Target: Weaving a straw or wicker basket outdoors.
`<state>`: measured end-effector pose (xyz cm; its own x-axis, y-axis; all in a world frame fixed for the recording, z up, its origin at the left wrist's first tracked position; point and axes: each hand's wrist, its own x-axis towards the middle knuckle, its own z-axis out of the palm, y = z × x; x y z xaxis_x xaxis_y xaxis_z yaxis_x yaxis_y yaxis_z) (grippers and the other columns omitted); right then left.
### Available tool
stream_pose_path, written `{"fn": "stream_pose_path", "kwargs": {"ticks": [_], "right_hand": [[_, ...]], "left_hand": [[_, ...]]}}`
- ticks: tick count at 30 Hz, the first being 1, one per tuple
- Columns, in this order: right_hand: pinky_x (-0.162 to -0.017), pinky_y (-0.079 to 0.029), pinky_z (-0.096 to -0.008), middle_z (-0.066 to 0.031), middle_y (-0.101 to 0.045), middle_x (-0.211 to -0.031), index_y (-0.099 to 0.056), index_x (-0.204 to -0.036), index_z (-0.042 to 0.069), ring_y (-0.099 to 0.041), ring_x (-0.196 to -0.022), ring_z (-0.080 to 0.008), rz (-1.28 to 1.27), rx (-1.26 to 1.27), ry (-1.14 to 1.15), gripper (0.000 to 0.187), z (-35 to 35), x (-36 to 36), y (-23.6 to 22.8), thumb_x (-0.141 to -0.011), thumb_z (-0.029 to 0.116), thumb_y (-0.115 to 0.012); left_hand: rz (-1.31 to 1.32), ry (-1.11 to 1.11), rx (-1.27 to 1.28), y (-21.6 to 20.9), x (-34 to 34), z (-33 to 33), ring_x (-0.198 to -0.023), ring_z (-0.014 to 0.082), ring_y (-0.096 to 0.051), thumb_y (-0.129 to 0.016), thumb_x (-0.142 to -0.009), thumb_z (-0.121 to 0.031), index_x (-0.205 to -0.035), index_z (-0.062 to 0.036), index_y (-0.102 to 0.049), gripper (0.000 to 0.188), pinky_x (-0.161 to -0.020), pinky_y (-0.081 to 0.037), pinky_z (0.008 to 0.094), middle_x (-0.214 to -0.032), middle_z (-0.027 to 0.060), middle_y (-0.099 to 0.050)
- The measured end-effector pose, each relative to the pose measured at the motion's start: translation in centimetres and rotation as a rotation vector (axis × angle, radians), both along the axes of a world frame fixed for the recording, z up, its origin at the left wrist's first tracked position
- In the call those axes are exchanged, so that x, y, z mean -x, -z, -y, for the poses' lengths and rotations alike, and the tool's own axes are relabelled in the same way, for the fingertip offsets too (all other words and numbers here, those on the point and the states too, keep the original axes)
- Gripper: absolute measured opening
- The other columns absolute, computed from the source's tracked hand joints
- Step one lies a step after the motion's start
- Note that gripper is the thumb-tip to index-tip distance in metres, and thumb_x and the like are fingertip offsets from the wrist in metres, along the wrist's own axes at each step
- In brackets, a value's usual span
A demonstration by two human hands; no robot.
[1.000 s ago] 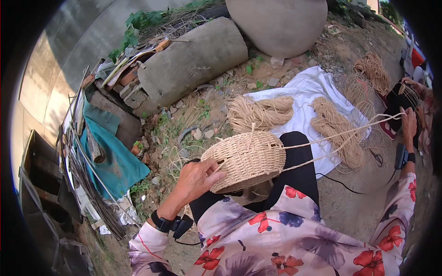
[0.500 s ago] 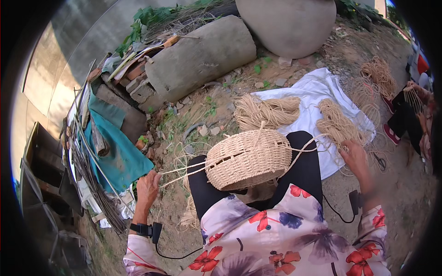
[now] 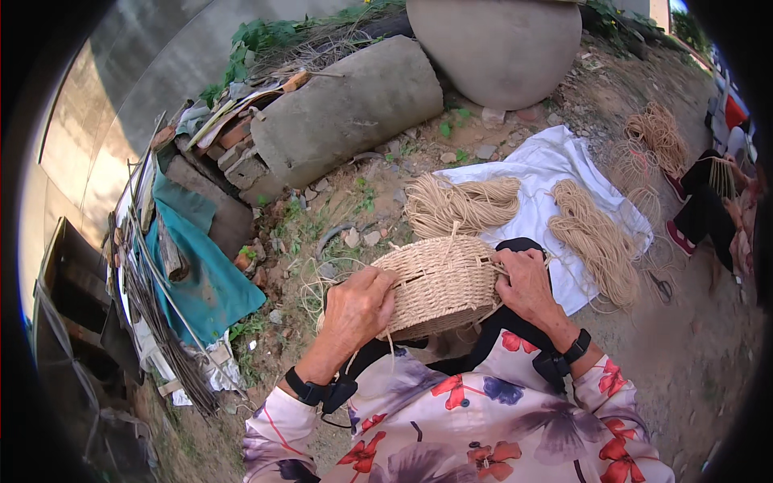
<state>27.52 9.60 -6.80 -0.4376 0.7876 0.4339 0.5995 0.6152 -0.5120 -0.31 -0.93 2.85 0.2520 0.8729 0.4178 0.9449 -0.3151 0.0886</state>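
A tan basket (image 3: 439, 282) woven of twisted cord rests on my lap, with a dark slit running across its upper part and short cord ends sticking up. My left hand (image 3: 360, 310) is closed at the basket's left side, its fingertips hidden behind the knuckles. A loose strand hangs just below that hand. My right hand (image 3: 529, 288) grips the right side, thumb and fingers pressed against the weave near the end of the slit. Whether either hand also pinches a cord, I cannot tell.
Tan cord bundles (image 3: 463, 205) lie on and beside a white cloth (image 3: 551, 157) ahead. Dark-handled scissors (image 3: 663, 287) are on the dirt at right. A co-worker (image 3: 708, 217) sits at far right. Concrete pieces (image 3: 350, 113), rubble and a teal cloth (image 3: 201, 266) line the left.
Both hands have come in from far out at the sides to the basket. The cords that were stretched out left and right no longer show taut.
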Motion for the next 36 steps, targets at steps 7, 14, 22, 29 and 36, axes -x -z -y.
{"fn": "stream_pose_path", "kwargs": {"ticks": [7,14,22,29,36], "right_hand": [[-0.070,-0.046,-0.0468,-0.0153,-0.062,-0.070,-0.064,-0.097,0.008,-0.061,-0.069,-0.0363,-0.062,-0.209,0.434,0.012,-6.0,-9.7,-1.6,-0.089,0.008,-0.056],[-0.070,-0.047,-0.0456,-0.0143,-0.066,-0.088,-0.059,-0.114,0.009,-0.065,-0.082,-0.0332,0.156,-0.311,0.937,0.029,-11.3,-29.3,-8.2,-0.086,0.018,-0.063],[-0.092,-0.047,-0.0453,-0.0139,-0.061,-0.113,-0.058,-0.127,0.009,-0.057,-0.108,-0.0347,0.496,0.105,0.292,0.071,-4.9,-20.1,0.1,-0.062,0.019,-0.084],[-0.084,-0.049,-0.0409,-0.0151,-0.066,-0.098,-0.065,-0.113,0.003,-0.064,-0.094,-0.0311,0.111,0.164,0.096,0.040,-2.2,-11.3,-1.8,-0.076,0.017,-0.076],[-0.095,-0.045,-0.0404,-0.0166,-0.059,-0.115,-0.057,-0.123,0.001,-0.058,-0.109,-0.0323,-0.275,0.077,-0.095,0.048,-0.7,-2.3,-3.4,-0.082,0.020,-0.071]], "left_hand": [[0.014,-0.094,0.052,0.4,0.1,0.6,-0.076,0.0370,-0.065,-0.068,-0.084,-0.020,-0.101,-0.0083,-0.066,0.021,-0.064,-0.052,0.0459,-0.087,0.0160,-0.062],[0.232,-0.061,0.141,0.8,-0.4,-0.6,-0.080,0.0419,-0.064,-0.062,-0.090,-0.017,-0.097,-0.0044,-0.066,0.015,-0.068,-0.050,0.0482,-0.086,0.0219,-0.065],[0.055,-0.598,-0.021,5.5,18.8,6.8,-0.079,0.0425,-0.064,-0.056,-0.093,-0.021,-0.100,-0.0048,-0.066,0.020,-0.069,-0.050,0.0489,-0.087,0.0235,-0.065],[-0.378,-1.149,0.102,6.8,38.2,21.5,-0.076,0.0409,-0.066,-0.063,-0.085,-0.031,-0.112,-0.0126,-0.069,0.033,-0.066,-0.052,0.0509,-0.084,0.0182,-0.070],[0.199,-0.295,0.062,4.5,12.2,4.3,-0.080,0.0308,-0.064,-0.065,-0.089,-0.018,-0.107,-0.0070,-0.070,0.021,-0.075,-0.050,0.0416,-0.097,0.0148,-0.067]]}}
